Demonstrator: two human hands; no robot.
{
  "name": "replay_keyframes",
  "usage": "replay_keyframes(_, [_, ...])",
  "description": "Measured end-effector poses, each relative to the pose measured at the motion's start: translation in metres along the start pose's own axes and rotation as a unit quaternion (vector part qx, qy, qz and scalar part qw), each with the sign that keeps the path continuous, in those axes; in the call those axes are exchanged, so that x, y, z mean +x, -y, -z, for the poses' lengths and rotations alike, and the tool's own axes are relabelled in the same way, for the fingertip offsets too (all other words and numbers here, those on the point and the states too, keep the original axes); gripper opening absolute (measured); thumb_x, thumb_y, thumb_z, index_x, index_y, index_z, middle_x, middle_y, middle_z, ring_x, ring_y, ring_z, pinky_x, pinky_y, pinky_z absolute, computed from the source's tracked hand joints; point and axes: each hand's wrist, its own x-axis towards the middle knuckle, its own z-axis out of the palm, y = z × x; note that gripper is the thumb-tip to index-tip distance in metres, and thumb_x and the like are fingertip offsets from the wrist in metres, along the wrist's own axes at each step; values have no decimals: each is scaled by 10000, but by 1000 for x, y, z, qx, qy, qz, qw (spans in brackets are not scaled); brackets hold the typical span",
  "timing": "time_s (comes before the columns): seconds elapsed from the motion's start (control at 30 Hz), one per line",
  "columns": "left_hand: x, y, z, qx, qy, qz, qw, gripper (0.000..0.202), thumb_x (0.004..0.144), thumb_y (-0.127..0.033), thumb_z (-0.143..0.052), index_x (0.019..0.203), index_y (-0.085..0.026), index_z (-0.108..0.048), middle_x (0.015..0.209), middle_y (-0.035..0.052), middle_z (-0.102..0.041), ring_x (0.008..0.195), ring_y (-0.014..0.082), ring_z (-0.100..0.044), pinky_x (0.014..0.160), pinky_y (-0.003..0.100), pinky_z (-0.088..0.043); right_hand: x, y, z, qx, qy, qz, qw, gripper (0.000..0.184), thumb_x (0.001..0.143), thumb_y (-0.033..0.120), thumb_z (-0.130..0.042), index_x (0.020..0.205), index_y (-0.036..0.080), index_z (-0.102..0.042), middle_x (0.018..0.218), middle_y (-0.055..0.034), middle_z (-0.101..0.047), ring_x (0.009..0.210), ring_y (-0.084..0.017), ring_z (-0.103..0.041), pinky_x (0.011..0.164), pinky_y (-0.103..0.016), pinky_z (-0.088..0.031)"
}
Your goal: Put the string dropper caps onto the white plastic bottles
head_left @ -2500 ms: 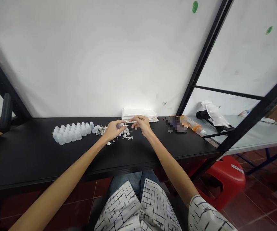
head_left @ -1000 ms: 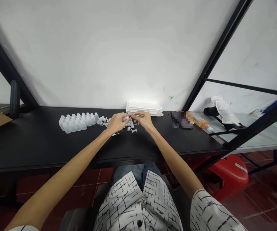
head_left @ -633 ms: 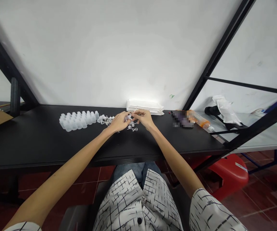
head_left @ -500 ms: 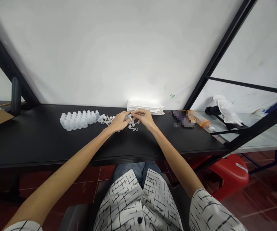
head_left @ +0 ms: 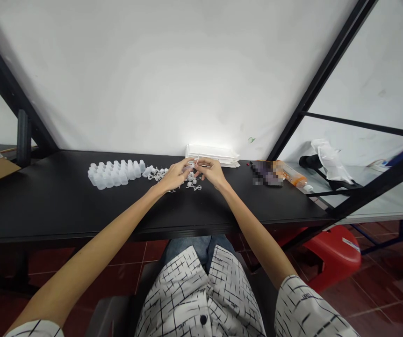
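My left hand (head_left: 175, 175) and my right hand (head_left: 212, 171) meet above the black table top (head_left: 64, 201), fingertips close together. Between them, both seem to pinch a thin white plastic piece (head_left: 196, 161), partly hidden by my fingers. Under my hands lies a scatter of small white plastic parts with round heads and loops (head_left: 191, 184). To the left, a tangle of white looped parts (head_left: 157, 174) sits next to rows of translucent plastic bottles (head_left: 114, 172).
A stack of white trays (head_left: 212, 155) lies at the table's back edge. To the right are a pixelated object (head_left: 263, 173) and an orange-labelled tube (head_left: 294, 179). Black metal frame bars (head_left: 322, 79) cross the view. A red stool (head_left: 334, 257) stands on the tiled floor below.
My head view has levelled and the table sits lower in the picture. My hands have drawn closer together over the small parts, and the thin white piece now stands up between my fingers.
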Motion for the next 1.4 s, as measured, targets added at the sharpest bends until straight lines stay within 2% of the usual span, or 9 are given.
replay_keyframes(0.1, [0,-1,0,-26,11,-10,1000,534,900,-421,-464,1357,-144,-475,1022,88,-693,694,158,-637,690,292,-515,0,0,1,-5,-12,-11,1000,275,685,358,-728,841,141,-665,794,-48,-676,558,-126,-648,386,-174,-423])
replay_keyframes(0.23, [-1,-2,-1,-34,-2,12,999,558,859,-463,-530,1326,-158,-505,1080,90,-693,670,151,-648,625,260,-514,0,3,1,-5,-15,-24,1000,254,694,345,-719,832,136,-679,752,-47,-677,555,-116,-622,387,-176,-430])
replay_keyframes(0.37, [-1,-4,1,7,-16,18,1000,459,857,-450,-545,1200,-154,-619,882,44,-728,599,147,-644,658,259,-505,-1,4,1,8,-24,-16,1000,287,682,374,-739,831,135,-684,710,-37,-659,540,-111,-608,379,-174,-422])
replay_keyframes(0.47, [-1,0,2,63,-25,3,998,400,873,-461,-522,1064,-152,-689,781,32,-720,617,163,-649,679,264,-486,0,4,2,26,-24,-18,999,314,660,381,-760,832,130,-684,714,-41,-658,533,-115,-611,374,-178,-419])
replay_keyframes(0.63, [0,7,0,103,-50,-19,993,406,870,-472,-524,1062,-161,-700,855,48,-731,714,187,-655,689,271,-469,0,4,3,33,-15,-32,999,308,678,383,-747,829,122,-684,714,-47,-657,544,-130,-626,379,-188,-424])
replay_keyframes(0.8, [0,4,0,92,-56,-21,994,435,882,-475,-499,1108,-157,-691,849,54,-734,699,180,-638,661,263,-464,0,6,3,44,-4,-47,998,308,682,382,-729,854,130,-688,782,-55,-674,557,-122,-627,382,-184,-433])
replay_keyframes(1.07, [-1,4,-1,106,-68,-39,991,444,903,-473,-466,1126,-151,-676,943,76,-729,697,169,-620,639,260,-458,-2,9,6,50,16,-45,998,298,635,368,-756,829,151,-693,699,-8,-625,534,-85,-543,385,-171,-411])
replay_keyframes(1.4, [-4,4,2,158,-60,-58,984,380,903,-423,-489,1125,-176,-675,1006,82,-711,819,205,-645,732,292,-468,0,4,10,30,47,-29,998,314,612,340,-773,845,136,-719,707,-18,-632,547,-97,-567,374,-170,-384])
